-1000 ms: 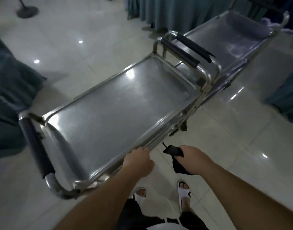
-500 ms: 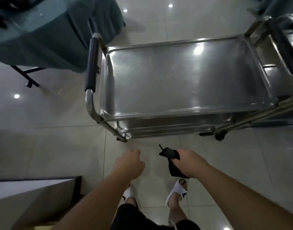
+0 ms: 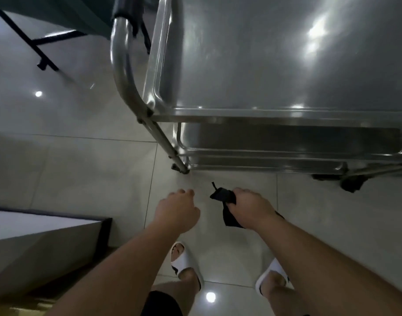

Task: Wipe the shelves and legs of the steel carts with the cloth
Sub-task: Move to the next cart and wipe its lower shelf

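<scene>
A black cloth [image 3: 227, 205] is gripped in the curled fingers of the right hand [image 3: 250, 207], held above the tiled floor [image 3: 81, 179] just short of the near edge of the steel cart [image 3: 275, 65]. The left hand [image 3: 177, 212] is held beside it with fingers loosely curled, holding nothing, near the cart's near-left leg [image 3: 163, 142].

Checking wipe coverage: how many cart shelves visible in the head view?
3. Top shelf fills the upper right; middle shelf sits beneath its front rim; bottom shelf shows as an edge near the floor. The lower two are mostly hidden.
</scene>
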Demonstrator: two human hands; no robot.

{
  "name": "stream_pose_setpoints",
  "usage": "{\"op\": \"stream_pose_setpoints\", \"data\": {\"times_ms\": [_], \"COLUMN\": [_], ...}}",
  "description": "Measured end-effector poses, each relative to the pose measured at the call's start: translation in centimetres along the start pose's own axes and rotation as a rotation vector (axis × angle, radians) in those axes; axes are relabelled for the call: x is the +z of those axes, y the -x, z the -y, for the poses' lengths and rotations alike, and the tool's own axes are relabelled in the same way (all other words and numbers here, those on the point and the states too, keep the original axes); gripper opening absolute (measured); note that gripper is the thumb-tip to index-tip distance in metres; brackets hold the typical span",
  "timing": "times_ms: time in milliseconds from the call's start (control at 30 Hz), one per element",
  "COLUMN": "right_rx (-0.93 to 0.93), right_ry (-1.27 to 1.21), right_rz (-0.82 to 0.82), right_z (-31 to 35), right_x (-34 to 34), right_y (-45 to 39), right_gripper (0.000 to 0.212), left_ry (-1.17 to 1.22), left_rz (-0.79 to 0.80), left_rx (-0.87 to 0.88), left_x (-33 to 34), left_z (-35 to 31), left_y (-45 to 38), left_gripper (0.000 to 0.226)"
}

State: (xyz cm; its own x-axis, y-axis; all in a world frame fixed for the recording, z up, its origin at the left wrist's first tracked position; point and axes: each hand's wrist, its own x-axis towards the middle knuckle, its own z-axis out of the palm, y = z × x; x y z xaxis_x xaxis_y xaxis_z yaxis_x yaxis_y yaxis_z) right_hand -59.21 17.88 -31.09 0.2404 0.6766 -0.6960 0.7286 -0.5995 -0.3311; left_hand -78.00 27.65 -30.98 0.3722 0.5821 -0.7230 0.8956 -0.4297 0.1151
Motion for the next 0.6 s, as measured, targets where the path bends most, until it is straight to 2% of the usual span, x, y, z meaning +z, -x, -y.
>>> {"op": "stream_pose_setpoints", "data": {"times_ms": [100, 300, 600], "right_rx": [-0.012, -0.066, -0.141], "right_ry": [0.056, 0.099, 0.091], "right_rz": [-0.004, -0.157, -0.291], "right_z": [-2.1, -6.8, -9.3], "right_x": [2.9, 8.4, 13.3], "right_y": [-4.7, -13.8, -28.0], "right_gripper": [0.024, 0.023, 0.026], "left_ry": [-0.001, -0.004, -0.096], "left_rz": [-0.014, -0.117, -0.291], "left_rx": [-0.022, 0.005, 0.077], "left_x": [3.4, 9.0, 13.1], "left_z": [-0.1, -0.7, 0.2], "left_y": [-4.7, -14.3, -27.3], "left_gripper": [0.055, 0.054, 0.047]}}
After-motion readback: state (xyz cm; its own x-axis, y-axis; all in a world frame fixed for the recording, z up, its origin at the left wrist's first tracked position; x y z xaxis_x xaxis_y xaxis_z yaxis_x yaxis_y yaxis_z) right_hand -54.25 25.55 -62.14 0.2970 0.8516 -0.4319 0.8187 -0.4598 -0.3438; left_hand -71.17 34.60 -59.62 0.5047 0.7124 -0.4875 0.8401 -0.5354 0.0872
